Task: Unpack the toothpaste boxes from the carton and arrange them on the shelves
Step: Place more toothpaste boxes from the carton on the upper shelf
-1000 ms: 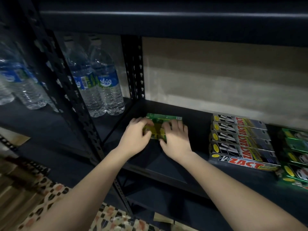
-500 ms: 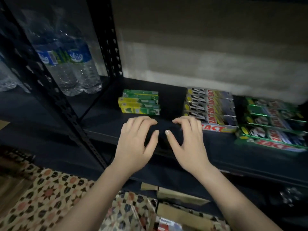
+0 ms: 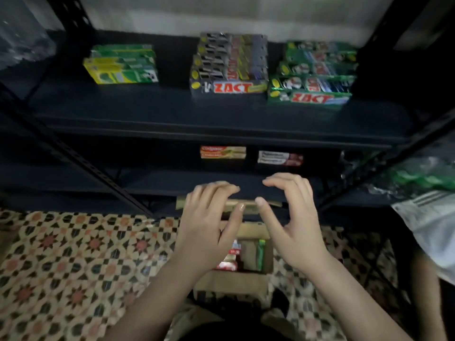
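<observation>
An open cardboard carton (image 3: pixel 234 283) sits on the patterned floor below the shelves, with red and green toothpaste boxes (image 3: pixel 230 260) upright inside. My left hand (image 3: pixel 209 222) and my right hand (image 3: pixel 293 225) hover above the carton, fingers loosely curved, holding nothing. On the upper shelf (image 3: pixel 172 112) lie a stack of green-yellow boxes (image 3: pixel 121 65), a grey ZACT stack (image 3: pixel 230 65) and a green ZACT stack (image 3: pixel 314 75). Lower down, a red box (image 3: pixel 222 152) and a white-and-dark-red box (image 3: pixel 280 158) lie side by side.
Dark perforated shelf uprights (image 3: pixel 81 161) run diagonally at left and right. Water bottles (image 3: pixel 22 43) show blurred at the far left. A white bag (image 3: pixel 433 227) and clear wrapped green items (image 3: pixel 418 178) sit at the right. Tiled floor (image 3: pixel 73 254) spreads to the left.
My hands let go of the green-yellow boxes on the upper shelf and pulled back and down over the carton. The view tilted downward, bringing the lower shelf and carton into sight.
</observation>
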